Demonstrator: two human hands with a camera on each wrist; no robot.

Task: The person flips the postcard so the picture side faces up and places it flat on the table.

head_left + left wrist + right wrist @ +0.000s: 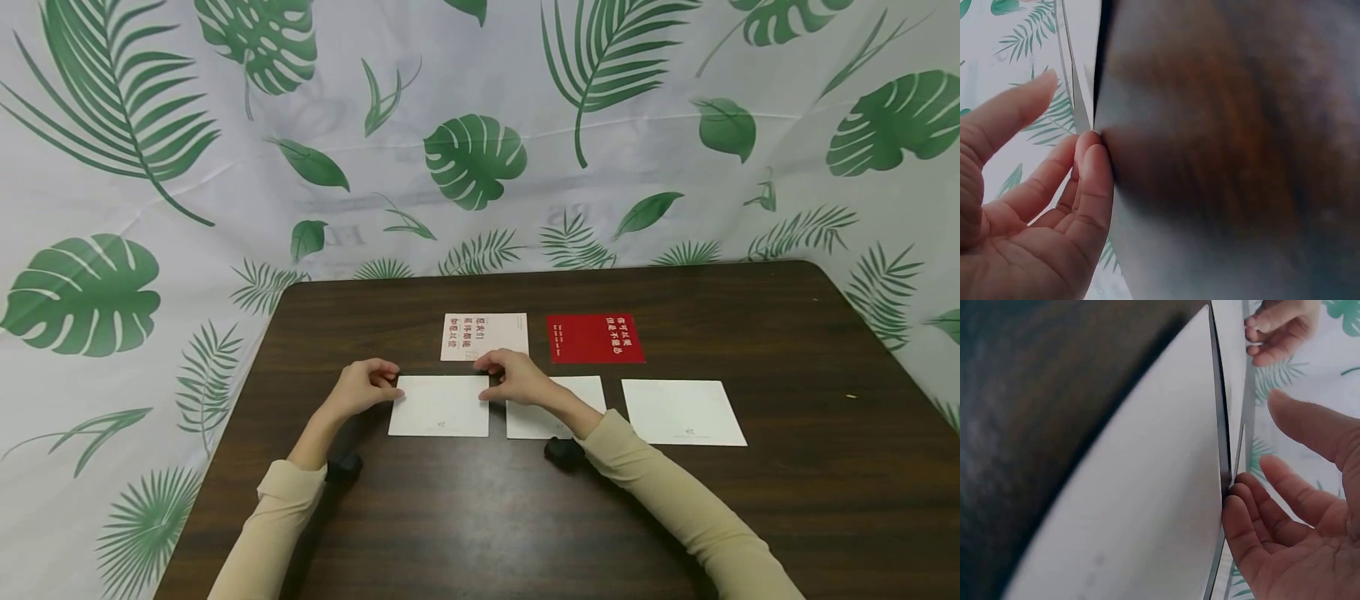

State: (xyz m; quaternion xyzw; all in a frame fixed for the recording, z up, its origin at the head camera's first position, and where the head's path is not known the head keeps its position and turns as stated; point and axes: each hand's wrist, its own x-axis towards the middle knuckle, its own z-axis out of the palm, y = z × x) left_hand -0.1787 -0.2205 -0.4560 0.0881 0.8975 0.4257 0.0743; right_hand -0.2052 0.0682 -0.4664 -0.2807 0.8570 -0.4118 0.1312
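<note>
A blank-faced white card [438, 406] with a small grey mark lies flat on the dark wooden table, between both hands. My left hand [360, 387] is at its left edge, thumb tip by the card. At the card's right edge is my right hand [517, 379], its forearm passing over a second white card [528, 423] and hiding part of it. The left wrist view shows the left thumb apart from the loosely bent fingers [1094, 181]. In the right wrist view the right thumb [1310, 428] likewise stands away from the fingers; neither hand visibly pinches a card.
A third white card [684, 412] lies to the right. Behind the row are a pale card with red print [495, 329] and a red card with white print [588, 340]. A leaf-patterned cloth [480, 67] hangs behind the table [480, 517].
</note>
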